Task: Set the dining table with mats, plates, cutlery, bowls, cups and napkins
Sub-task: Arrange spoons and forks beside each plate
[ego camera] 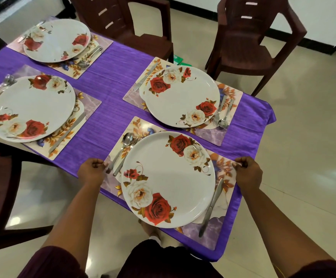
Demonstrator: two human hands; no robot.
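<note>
Both forearms reach out from the bottom edge, and each ends at one side of the nearest rectangular floral placemat (221,223). Left hand (92,171), fingers curled, pinches the mat's left edge just beside the handles of the steel spoon (123,147) and fork (127,155). Right hand (248,171), also curled, pinches the mat's right edge past the steel table knife (211,209). Between the hands sits the round white plate printed with red and cream roses (168,177), resting on the mat with its near rim hanging past the table edge.

Judging by this grip, the step in hand is squaring the near setting on the purple tablecloth (111,101). This mat lies askew, its near corner reaching to the table's edge. A likely next move is a slide away from the body with a slight turn, kept level so plate and cutlery ride along.

Three other settings, each with mat, rose plate and cutlery, lie further out: one straight ahead (182,96), one to the left (33,107), one far left (57,40). No bowls, cups or napkins show, so those appear still to come.
</note>
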